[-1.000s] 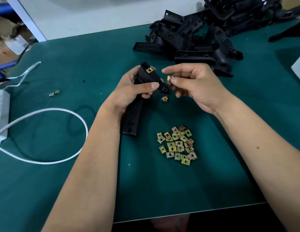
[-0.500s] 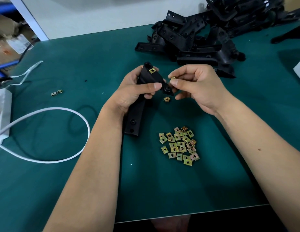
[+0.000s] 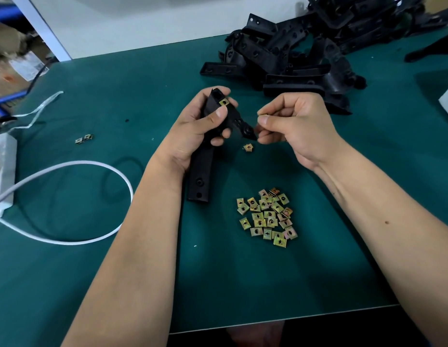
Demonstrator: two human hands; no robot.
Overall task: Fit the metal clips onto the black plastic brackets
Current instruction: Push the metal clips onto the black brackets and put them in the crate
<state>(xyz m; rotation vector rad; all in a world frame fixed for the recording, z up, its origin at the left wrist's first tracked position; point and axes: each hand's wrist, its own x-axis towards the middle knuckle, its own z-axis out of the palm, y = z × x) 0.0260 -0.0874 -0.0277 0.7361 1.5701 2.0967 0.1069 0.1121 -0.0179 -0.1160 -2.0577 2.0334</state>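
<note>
No bins or trays here, the parts just sit loose on the dark green table mat [image 3: 318, 259]. A heap of small square brass-coloured metal clips [image 3: 266, 216] lies a bit right of centre in the lower middle of the frame, one stray clip [image 3: 248, 147] sits just above it under the hands, and two more loose clips [image 3: 84, 139] lie well apart at mid left.

The person's left hand [image 3: 193, 131] is wrapped around a long black plastic bracket [image 3: 201, 171], thumb pressed across its upper part. The bracket runs from the centre of the frame down to the mat near the heap, and one brass clip already fitted [image 3: 224, 102] shows near its top end. The right hand [image 3: 296, 123] is curled, thumb and forefinger pinching a single small clip [image 3: 262, 115] just right of the bracket's angled lower tab, not quite touching as far as the view shows.

In the upper right there's a big jumbled pile of black plastic brackets [image 3: 293, 56]. A white cable [image 3: 92, 166] loops across the left side, running to a white power strip [image 3: 2, 169] at the left edge. Behind the table is a pale wall [image 3: 143, 18], with cardboard boxes [image 3: 7, 61] in the upper left corner.
</note>
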